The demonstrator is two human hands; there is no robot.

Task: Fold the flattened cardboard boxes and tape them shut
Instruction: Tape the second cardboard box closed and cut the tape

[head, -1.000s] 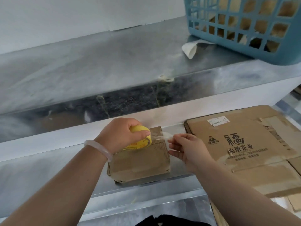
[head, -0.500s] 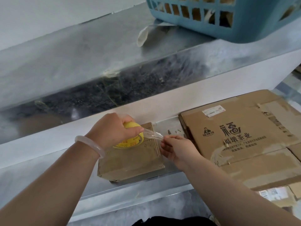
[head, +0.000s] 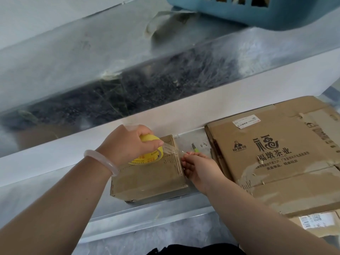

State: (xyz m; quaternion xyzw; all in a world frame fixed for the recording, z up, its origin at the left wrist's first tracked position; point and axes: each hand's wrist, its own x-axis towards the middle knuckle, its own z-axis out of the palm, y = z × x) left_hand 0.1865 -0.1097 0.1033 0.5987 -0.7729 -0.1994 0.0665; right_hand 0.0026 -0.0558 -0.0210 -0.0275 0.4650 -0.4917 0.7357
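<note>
Small box (head: pixel 149 178), brown cardboard, folded up, sits on the metal bench (head: pixel 193 138) near its front edge. Left hand (head: pixel 128 146), pale bracelet (head: pixel 101 161) at the wrist, has its grip curled round a yellow tape roll (head: pixel 150 154) resting on the box top. The roll's side carries dark print, too small to read. A clear tape strip (head: pixel 170 149) runs from the roll to the box's right top edge. There the right hand (head: pixel 198 170) has its grip pinching the loose end, fingers against the box's right side. Just right of that hand lies a flattened carton (head: pixel 287 181), printed in black with a stylised 福 over 福墩茶业 and a small portrait logo at left; the finer lines below are unreadable. A white label (head: pixel 246 121) is stuck near the carton's far edge, text illegible. A barcode label (head: pixel 316 220) shows on cardboard lower right. A blue basket (head: pixel 257 10) stands on the raised ledge behind, with contents seen only as brown patches through its holes.
</note>
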